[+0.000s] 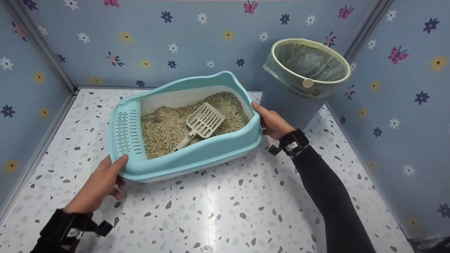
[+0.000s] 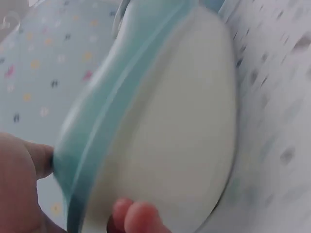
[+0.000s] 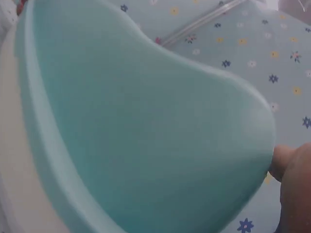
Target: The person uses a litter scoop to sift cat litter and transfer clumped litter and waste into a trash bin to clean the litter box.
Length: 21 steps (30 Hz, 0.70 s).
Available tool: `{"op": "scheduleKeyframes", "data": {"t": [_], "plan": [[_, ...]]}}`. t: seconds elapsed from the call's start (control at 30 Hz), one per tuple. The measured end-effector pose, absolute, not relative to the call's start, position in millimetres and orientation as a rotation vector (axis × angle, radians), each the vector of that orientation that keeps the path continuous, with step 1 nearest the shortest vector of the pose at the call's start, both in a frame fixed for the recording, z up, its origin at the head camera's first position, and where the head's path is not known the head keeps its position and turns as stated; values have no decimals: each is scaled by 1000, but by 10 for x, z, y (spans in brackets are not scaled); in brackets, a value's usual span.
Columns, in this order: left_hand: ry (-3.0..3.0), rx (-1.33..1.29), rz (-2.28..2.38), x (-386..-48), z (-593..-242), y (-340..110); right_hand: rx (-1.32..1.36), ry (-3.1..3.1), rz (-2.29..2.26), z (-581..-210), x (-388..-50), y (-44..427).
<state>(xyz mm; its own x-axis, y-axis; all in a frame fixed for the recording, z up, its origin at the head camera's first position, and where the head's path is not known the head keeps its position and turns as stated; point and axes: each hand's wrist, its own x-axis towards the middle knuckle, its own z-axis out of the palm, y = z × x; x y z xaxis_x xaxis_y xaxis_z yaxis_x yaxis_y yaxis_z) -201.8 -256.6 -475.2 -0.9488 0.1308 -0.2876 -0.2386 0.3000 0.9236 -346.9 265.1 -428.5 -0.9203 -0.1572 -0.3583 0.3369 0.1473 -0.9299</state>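
A light-blue and white litter box [image 1: 197, 153] sits at an angle low over the floor; whether its base fully rests there I cannot tell. Sand-coloured litter [image 1: 165, 130] fills it, heaped at the right. On the litter lies a beige slotted litter scoop [image 1: 205, 120], handle toward the front wall. My left hand [image 1: 100, 182] grips the front left corner, thumb on the rim and fingertips [image 2: 141, 218] under it by the white base. At the right end, my right hand [image 1: 272, 121] holds the rim with its thumb on top; its other fingers are mostly hidden.
A bin [image 1: 302, 79] with a cream rim and a clear liner stands behind my right hand, close to the box. Flower-patterned wall panels [image 1: 197, 38] enclose the back and both sides. Speckled white floor [image 1: 218, 211] stretches in front of the box.
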Motion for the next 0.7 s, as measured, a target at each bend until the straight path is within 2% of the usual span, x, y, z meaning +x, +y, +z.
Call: {"op": "scheduleKeyframes", "data": {"t": [0.13, 0.27, 0.47, 0.7], "plan": [[2296, -104, 1752, -1859, -4782, -2406, 174, 2025, -1832, -4343, -3641, 2684], [2291, -81, 1783, -1930, -4810, -2473, 172, 1961, -1866, -4382, -3617, 2694], [2302, -45, 1753, -2290, -4832, -2662, 192, 1926, -1902, -4458, -3290, 2684], [2347, -143, 1751, -2840, -4835, -2677, 248, 2004, -1883, -4506, -2758, 2589]]}}
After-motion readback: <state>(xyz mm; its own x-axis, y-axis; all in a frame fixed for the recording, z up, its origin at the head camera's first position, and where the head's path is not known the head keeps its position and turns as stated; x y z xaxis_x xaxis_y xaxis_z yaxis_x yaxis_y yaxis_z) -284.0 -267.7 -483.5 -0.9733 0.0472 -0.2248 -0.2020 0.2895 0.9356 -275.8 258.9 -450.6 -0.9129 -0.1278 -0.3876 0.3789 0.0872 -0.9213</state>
